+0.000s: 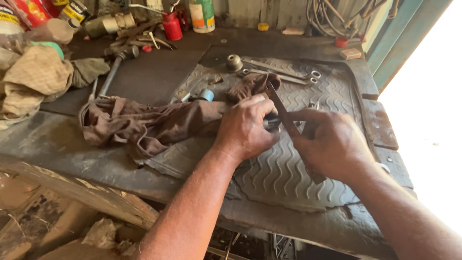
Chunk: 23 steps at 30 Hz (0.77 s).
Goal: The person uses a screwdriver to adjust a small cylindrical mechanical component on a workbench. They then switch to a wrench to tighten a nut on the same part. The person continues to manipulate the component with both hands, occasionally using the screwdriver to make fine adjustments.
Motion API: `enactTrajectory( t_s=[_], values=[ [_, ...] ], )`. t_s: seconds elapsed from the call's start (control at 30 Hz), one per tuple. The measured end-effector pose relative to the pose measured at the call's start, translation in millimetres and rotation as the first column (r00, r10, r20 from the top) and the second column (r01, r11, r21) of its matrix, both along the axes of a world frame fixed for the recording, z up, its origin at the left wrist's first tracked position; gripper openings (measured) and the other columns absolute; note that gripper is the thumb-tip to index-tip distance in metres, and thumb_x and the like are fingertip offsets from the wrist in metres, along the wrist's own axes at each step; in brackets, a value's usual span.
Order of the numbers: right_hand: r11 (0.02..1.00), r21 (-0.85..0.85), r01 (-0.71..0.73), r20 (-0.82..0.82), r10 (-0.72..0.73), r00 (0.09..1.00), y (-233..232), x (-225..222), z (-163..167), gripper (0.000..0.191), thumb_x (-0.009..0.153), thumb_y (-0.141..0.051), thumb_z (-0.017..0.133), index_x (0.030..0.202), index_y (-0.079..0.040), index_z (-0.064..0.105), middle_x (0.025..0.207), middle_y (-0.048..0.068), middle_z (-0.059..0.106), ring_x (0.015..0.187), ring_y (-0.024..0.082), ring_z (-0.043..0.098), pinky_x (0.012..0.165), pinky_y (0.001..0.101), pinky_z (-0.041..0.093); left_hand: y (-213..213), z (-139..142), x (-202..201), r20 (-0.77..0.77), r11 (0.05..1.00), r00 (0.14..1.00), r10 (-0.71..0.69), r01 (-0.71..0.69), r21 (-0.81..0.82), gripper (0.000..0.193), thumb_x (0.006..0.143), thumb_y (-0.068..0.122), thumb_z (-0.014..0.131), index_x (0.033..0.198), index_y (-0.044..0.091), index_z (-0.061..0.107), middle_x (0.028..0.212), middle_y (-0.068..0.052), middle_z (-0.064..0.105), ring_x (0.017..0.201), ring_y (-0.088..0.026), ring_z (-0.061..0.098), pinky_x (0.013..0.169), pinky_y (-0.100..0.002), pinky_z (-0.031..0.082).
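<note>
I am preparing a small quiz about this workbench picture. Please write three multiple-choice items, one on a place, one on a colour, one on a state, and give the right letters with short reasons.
1. Where do the two ring spanners lie?
A. on the ribbed rubber mat, beyond the hands
B. on the floor
C. on the brown rag

2. What colour is the small can at the back of the bench?
A. blue
B. red
C. white

3. How does the right hand stand?
A. open and flat
B. off the bench
C. closed on a flat metal blade

Answers:
1 A, they rest on the rubber mat near its far edge.
2 B, its body is red.
3 C, it grips the flat metal blade, which meets the left hand.
</note>
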State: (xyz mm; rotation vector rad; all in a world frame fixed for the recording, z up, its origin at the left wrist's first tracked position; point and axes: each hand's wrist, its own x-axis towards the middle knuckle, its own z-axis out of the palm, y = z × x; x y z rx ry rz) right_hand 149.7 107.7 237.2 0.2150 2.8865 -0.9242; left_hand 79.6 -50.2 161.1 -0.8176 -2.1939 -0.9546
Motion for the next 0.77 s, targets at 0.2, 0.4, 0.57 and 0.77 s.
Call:
enactTrajectory(
  t_s=[0.2, 0.4, 0.57, 0.77],
  values=[
    [0.989, 0.130, -0.076, -0.205, 0.102, 0.973, -2.1, -1.1, -3.3, 0.035, 0.091, -0.026, 0.066, 0.125, -0.027, 0.071, 0.057, 0.014, 0.071, 0.051, 0.023, 0.071, 0.062, 0.0413, 0.058, 2.9, 5.8, 0.7, 0.081, 0.998, 0.995, 0.057, -0.055, -0.021, 0.016, 0.075, 0.024, 0.077, 0.083, 0.012, 0.069, 0.090, -0.007, 0.071, 0.089, -0.031, 0.070, 0.075, -0.044, 0.055],
    [0.982, 0.187, -0.008, -0.026, 0.013, 1.000, 1.4, 16.2, -1.0, 0.045, 0.094, -0.023, 0.067, 0.137, -0.035, 0.070, 0.062, 0.012, 0.073, 0.053, 0.023, 0.070, 0.063, 0.0419, 0.057, 3.2, 10.0, -3.3, 0.201, 0.984, 0.964, 0.176, -0.168, -0.054, 0.026, 0.072, 0.031, 0.081, 0.089, 0.013, 0.073, 0.097, -0.008, 0.073, 0.091, -0.032, 0.070, 0.078, -0.044, 0.055],
    [0.998, 0.063, -0.031, -0.109, 0.038, 0.993, 5.2, 7.3, -4.8, 0.044, 0.088, -0.022, 0.066, 0.131, -0.033, 0.070, 0.063, 0.008, 0.072, 0.044, 0.025, 0.070, 0.054, 0.0417, 0.058, 2.5, 6.6, -2.4, 0.198, 0.996, 0.976, 0.091, -0.087, -0.028, 0.022, 0.076, 0.031, 0.077, 0.089, 0.014, 0.071, 0.094, -0.006, 0.073, 0.091, -0.029, 0.072, 0.079, -0.043, 0.057],
    [0.999, 0.034, 0.021, -0.223, -0.013, 0.975, 14.0, -13.8, -14.9, 0.038, 0.091, -0.027, 0.069, 0.129, -0.026, 0.069, 0.070, 0.009, 0.076, 0.049, 0.023, 0.071, 0.059, 0.0412, 0.059, 1.6, 3.9, -1.8, 0.090, 0.993, 0.991, 0.101, -0.094, -0.075, 0.021, 0.073, 0.027, 0.077, 0.083, 0.010, 0.068, 0.091, -0.009, 0.072, 0.091, -0.032, 0.071, 0.079, -0.045, 0.056]
  ],
)
